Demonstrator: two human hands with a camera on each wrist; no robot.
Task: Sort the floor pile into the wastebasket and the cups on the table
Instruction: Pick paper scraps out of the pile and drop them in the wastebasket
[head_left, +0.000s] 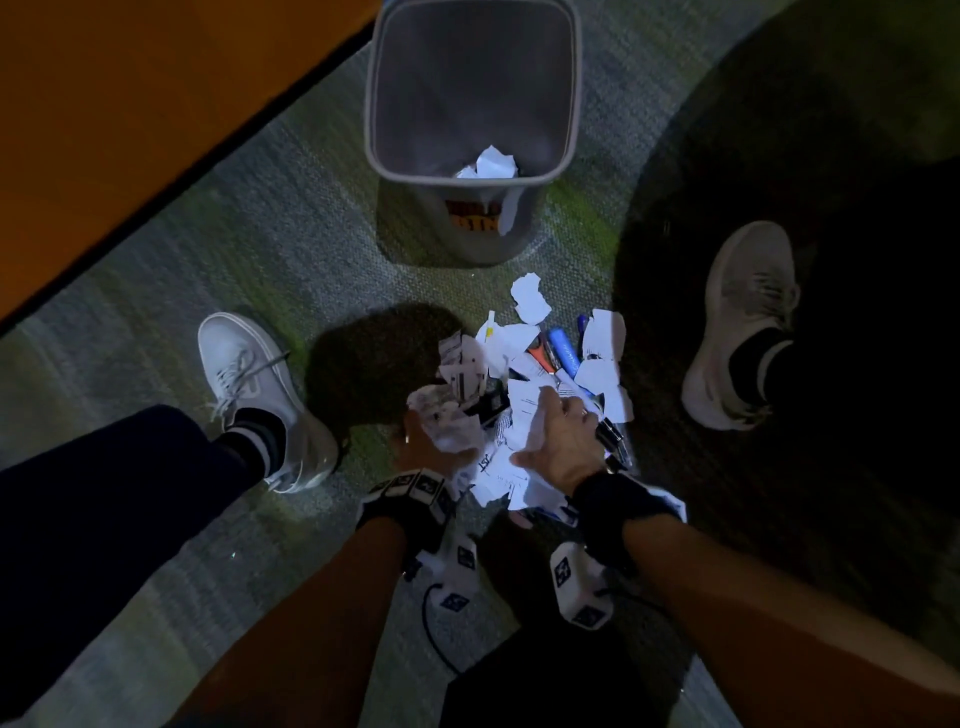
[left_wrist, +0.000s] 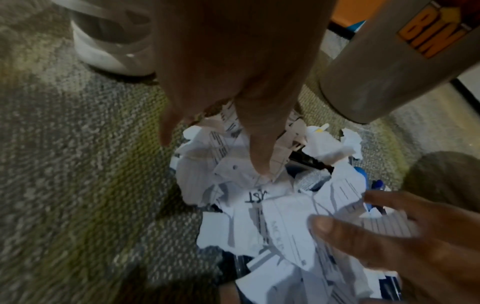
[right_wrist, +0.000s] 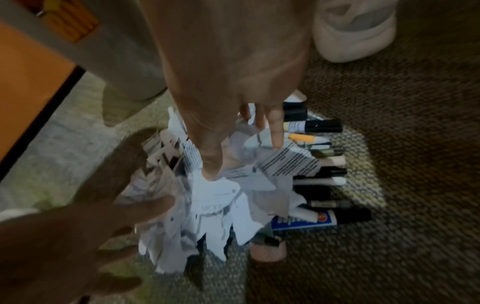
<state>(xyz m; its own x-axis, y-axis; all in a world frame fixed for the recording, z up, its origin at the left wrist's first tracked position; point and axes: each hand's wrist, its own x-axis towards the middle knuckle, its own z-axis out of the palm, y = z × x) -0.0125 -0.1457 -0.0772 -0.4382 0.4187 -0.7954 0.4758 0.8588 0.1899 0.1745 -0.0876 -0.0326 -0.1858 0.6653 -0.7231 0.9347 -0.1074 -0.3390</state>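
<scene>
Head view showed the left hand (head_left: 426, 441) gripping crumpled paper (head_left: 447, 421) and the right hand (head_left: 558, 436) spread flat on the floor pile (head_left: 540, 374), just before the wastebasket (head_left: 384, 161). Scooping both-handed could have dragged pens (right_wrist: 322, 125) along with scraps, since paper covered them. Table and cups lay out of view; blur obscured the fingertips.

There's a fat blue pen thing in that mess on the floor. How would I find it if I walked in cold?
Start at the grey wastebasket standing on the carpet, then look down to the pile of torn paper in front of it. On the pile's far right side, beside an orange marker, lies the blue marker: the only bright blue barrel with white lettering along it.
</scene>
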